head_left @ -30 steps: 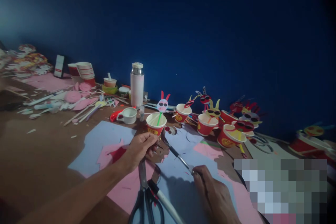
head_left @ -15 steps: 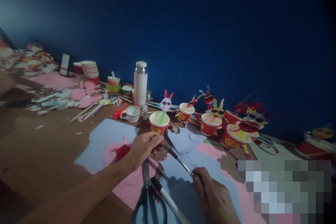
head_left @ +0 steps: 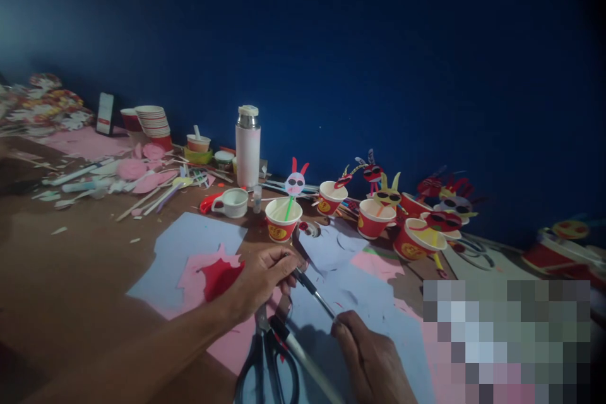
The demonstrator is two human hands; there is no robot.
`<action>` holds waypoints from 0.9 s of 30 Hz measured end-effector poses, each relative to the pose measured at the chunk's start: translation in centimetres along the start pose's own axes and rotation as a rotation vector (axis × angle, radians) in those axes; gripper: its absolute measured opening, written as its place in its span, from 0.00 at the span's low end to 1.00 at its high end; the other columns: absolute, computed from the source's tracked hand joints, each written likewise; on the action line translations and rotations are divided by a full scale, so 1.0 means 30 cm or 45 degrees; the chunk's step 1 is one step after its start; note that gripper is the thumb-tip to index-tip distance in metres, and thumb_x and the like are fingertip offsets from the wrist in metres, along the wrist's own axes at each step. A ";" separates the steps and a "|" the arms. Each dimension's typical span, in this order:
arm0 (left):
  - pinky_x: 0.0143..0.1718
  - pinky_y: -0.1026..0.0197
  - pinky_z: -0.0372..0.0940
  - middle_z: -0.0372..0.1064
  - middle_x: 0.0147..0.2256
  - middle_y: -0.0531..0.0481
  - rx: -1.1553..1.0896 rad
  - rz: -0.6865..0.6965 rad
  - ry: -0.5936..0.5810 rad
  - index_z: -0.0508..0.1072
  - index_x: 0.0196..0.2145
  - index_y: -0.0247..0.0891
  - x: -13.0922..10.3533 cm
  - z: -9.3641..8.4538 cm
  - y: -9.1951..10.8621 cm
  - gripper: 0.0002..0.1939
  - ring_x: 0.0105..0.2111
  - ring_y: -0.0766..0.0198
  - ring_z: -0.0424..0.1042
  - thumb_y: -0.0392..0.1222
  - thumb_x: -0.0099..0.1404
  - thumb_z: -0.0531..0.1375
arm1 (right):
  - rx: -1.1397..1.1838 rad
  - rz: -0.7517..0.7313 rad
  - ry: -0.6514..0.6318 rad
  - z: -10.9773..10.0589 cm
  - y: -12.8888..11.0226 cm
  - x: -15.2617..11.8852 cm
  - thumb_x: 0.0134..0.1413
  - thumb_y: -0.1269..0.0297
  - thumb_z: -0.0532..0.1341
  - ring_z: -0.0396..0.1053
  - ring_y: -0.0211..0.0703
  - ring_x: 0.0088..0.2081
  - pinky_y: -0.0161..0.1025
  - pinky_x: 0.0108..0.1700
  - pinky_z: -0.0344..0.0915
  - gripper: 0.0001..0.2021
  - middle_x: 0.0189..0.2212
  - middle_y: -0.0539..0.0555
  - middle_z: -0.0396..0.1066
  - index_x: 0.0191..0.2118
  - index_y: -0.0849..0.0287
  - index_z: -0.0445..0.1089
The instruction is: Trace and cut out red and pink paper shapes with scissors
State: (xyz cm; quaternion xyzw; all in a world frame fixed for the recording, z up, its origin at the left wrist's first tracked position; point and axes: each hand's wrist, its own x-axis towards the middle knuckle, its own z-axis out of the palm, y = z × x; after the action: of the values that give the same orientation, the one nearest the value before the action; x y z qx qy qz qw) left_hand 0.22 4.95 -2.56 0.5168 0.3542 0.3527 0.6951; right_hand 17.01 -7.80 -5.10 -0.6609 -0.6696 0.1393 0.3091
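A pen point(head_left: 313, 290) with a dark grip and a clear or silvery barrel stretches between my two hands. My left hand point(head_left: 265, 278) is closed in a pinch at its dark upper end, where the fingers hide the tip. The lower end is gripped by my right hand point(head_left: 372, 353). Under them lie blue-grey paper point(head_left: 360, 322), pink paper point(head_left: 231, 347) and a red paper piece point(head_left: 220, 279). Black-handled scissors point(head_left: 255, 360) lie just below my left hand, beside a white marker-like stick point(head_left: 307, 363) with a black end.
A paper cup point(head_left: 283, 221) with a rabbit-faced straw stands beyond my hands. More decorated cups point(head_left: 376, 219) line up to the right. Behind are a white thermos point(head_left: 248, 148), a mug point(head_left: 231, 203) and stacked cups point(head_left: 154, 123). Pink cutouts point(head_left: 135, 169) and sticks lie left. A blurred-out patch covers the lower right.
The view has shifted slightly, so the objects sit a little further left and higher. Both hands keep hold of the pen, and my right hand appears slightly nearer my left.
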 end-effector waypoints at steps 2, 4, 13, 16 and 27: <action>0.17 0.72 0.55 0.67 0.19 0.54 -0.001 -0.009 -0.015 0.70 0.27 0.34 -0.006 0.004 -0.004 0.12 0.17 0.74 0.62 0.47 0.58 0.61 | 0.137 0.091 -0.038 -0.007 -0.018 -0.002 0.63 0.52 0.43 0.57 0.36 0.16 0.34 0.22 0.49 0.18 0.14 0.43 0.55 0.28 0.55 0.61; 0.17 0.72 0.56 0.67 0.19 0.54 -0.009 -0.008 -0.030 0.70 0.28 0.34 -0.008 0.005 -0.006 0.12 0.17 0.73 0.63 0.48 0.59 0.60 | 0.281 0.169 -0.088 -0.016 -0.036 0.000 0.63 0.51 0.44 0.55 0.36 0.18 0.34 0.23 0.48 0.19 0.15 0.43 0.53 0.27 0.56 0.59; 0.19 0.71 0.58 0.68 0.20 0.53 -0.051 0.027 -0.047 0.72 0.29 0.33 0.002 -0.003 -0.021 0.14 0.18 0.74 0.64 0.49 0.58 0.61 | 0.900 0.427 -0.323 -0.025 -0.039 0.019 0.59 0.46 0.47 0.43 0.33 0.20 0.33 0.22 0.40 0.21 0.16 0.41 0.44 0.26 0.58 0.59; 0.20 0.70 0.59 0.67 0.21 0.53 -0.071 0.083 -0.061 0.72 0.31 0.33 -0.001 0.000 -0.005 0.16 0.19 0.72 0.64 0.51 0.57 0.62 | 0.956 0.419 -0.335 -0.027 -0.038 0.025 0.60 0.46 0.48 0.43 0.33 0.20 0.33 0.22 0.41 0.21 0.17 0.41 0.44 0.26 0.58 0.59; 0.16 0.68 0.48 0.53 0.13 0.57 0.167 0.732 0.502 0.70 0.24 0.34 0.078 -0.161 0.089 0.24 0.14 0.72 0.52 0.55 0.66 0.48 | 0.088 0.155 -0.095 -0.036 0.026 0.027 0.62 0.50 0.44 0.57 0.38 0.19 0.35 0.25 0.47 0.21 0.16 0.45 0.55 0.25 0.56 0.59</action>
State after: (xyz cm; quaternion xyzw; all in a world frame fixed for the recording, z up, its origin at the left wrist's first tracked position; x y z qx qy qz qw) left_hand -3.07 9.80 -1.32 0.5609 0.3436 0.6035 0.4508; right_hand 18.34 -7.18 -4.56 -0.6835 -0.6340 0.2055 0.2976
